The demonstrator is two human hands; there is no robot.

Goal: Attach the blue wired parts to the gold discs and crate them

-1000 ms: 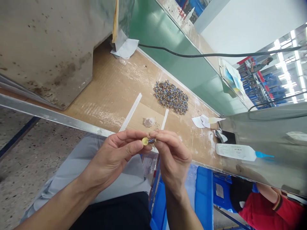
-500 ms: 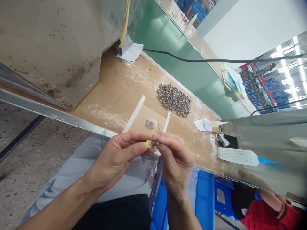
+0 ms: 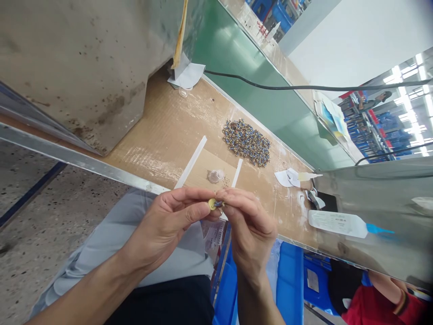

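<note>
Work at the bench [image 3: 152, 131] narrows to fingertip scale as a person's left hand [image 3: 169, 221] and right hand [image 3: 252, 230] meet at its near edge. The left holds a small yellow disc [image 3: 211, 204] in a narrow pinch; the right pinches a small blue part [image 3: 218, 204] just beside it, though from where I stand I cannot tell how the two are joined. The step in hand looks to be handling the pair between both sets of fingertips, and the next move seems to call for a light, steady grip. Beyond them sit a clear dish [image 3: 215, 176] between two strips of white tape [image 3: 191, 162], and a pile [image 3: 246, 143] of small blue and gold pieces. Compared with a second ago, hands, disc and bench all appear slightly lower and farther right in view; the two-handed pinch is unchanged.
</note>
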